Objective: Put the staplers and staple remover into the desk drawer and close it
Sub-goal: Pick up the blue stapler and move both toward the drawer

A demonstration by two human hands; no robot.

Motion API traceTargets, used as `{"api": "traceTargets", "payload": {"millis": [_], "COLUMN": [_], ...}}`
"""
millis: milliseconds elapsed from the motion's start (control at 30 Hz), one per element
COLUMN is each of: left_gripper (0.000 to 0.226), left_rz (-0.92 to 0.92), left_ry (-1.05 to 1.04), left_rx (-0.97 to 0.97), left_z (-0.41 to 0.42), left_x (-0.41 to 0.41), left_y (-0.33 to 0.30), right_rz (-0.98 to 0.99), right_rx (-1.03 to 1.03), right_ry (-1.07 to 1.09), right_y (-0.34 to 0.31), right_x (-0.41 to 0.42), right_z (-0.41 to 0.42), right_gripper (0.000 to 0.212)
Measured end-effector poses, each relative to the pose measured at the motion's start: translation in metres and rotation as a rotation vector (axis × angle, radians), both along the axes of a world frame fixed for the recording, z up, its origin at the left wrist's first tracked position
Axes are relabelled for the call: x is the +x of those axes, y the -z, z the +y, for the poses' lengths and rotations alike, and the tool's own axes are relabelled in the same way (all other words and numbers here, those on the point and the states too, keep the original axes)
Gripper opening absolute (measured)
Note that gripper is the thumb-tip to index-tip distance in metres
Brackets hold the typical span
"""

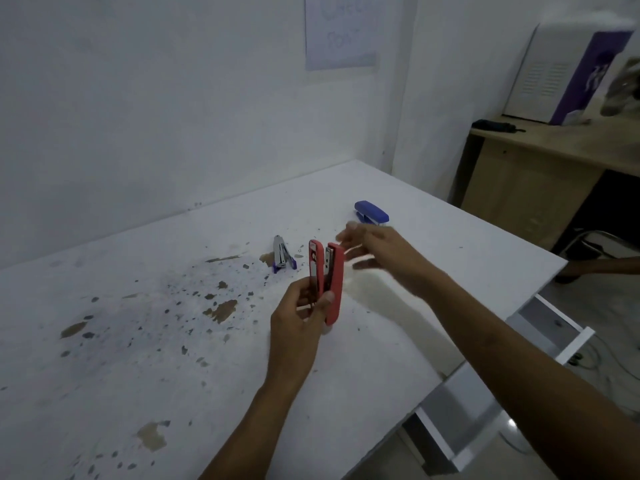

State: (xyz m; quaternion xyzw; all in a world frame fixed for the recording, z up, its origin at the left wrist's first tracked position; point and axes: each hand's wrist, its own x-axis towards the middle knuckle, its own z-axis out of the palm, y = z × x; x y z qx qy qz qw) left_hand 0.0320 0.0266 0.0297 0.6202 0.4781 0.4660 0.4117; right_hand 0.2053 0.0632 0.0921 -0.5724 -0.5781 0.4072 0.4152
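Gripping the red stapler [327, 282], the left hand [298, 327] is starting; the right hand [377, 247] is hovering open and empty, the blue stapler [371, 212] and staple remover [282, 259] are lying on the bench [138, 341], and the drawer [502, 386] is standing open.

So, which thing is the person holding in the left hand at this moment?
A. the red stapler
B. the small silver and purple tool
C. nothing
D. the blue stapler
A: the left hand grips the red stapler upright above the table, while the blue stapler lies on it.
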Motion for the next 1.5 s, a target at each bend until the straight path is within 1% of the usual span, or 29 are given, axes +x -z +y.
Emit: {"api": "traceTargets", "payload": {"millis": [33,100,133,200,267,300,400,500,600,700,867,1033,1133,1233,1333,1500], "left_gripper": [0.04,0.047,0.049,0.051,0.053,0.054,0.049,0.043,0.042,0.042,0.045,0.041,0.04,0.042,0.044,0.041], "left_rz": [-0.002,0.002,0.003,0.009,0.022,0.028,0.047,0.062,0.074,0.083,0.115,0.142,0.174,0.206,0.238,0.32], "left_ry": [-0.013,-0.038,-0.044,-0.05,-0.058,-0.064,-0.069,-0.062,-0.057,-0.049,-0.032,0.018,0.048,0.108,0.181,0.352], "left_rx": [0.002,0.002,0.001,0.0,-0.003,-0.007,-0.012,-0.006,0.0,0.008,0.017,0.089,0.105,0.168,0.215,0.274], "left_z": [0.001,0.002,0.002,0.003,0.004,0.005,0.007,0.007,0.007,0.008,0.005,-0.005,-0.013,-0.026,-0.039,-0.059], "left_x": [-0.001,-0.001,0.0,0.0,0.001,0.002,0.003,0.003,0.003,0.002,0.003,0.002,0.005,0.008,0.011,0.023], "left_y": [0.0,0.0,0.0,0.0,0.001,0.001,0.003,0.003,0.003,0.003,0.002,-0.001,-0.003,-0.009,-0.016,-0.029], "right_rz": [-0.077,-0.341,-0.465,-0.597,-0.653,-0.67,-0.605,-0.538,-0.497,-0.398,-0.149,-0.055,-0.05,-0.09,-0.162,-0.304], "right_rx": [0.066,0.195,0.217,0.138,0.012,-0.012,0.032,0.073,0.094,0.065,0.049,0.061,0.048,0.035,0.005,-0.062], "right_ry": [0.079,0.284,0.369,0.464,0.489,0.476,0.437,0.47,0.478,0.516,0.519,0.495,0.508,0.542,0.583,0.615], "right_y": [-0.001,0.004,0.008,0.018,0.028,0.032,0.046,0.053,0.054,0.052,0.041,0.029,0.023,0.021,0.021,0.026], "right_x": [0.007,0.022,0.03,0.044,0.053,0.055,0.056,0.055,0.053,0.052,0.058,0.073,0.084,0.1,0.119,0.146], "right_z": [0.011,0.039,0.054,0.082,0.1,0.106,0.112,0.111,0.104,0.084,0.003,-0.104,-0.16,-0.202,-0.223,-0.235], "right_gripper": [0.036,0.032,0.031,0.038,0.048,0.048,0.039,0.033,0.031,0.033,0.032,0.025,0.022,0.02,0.019,0.016]}}
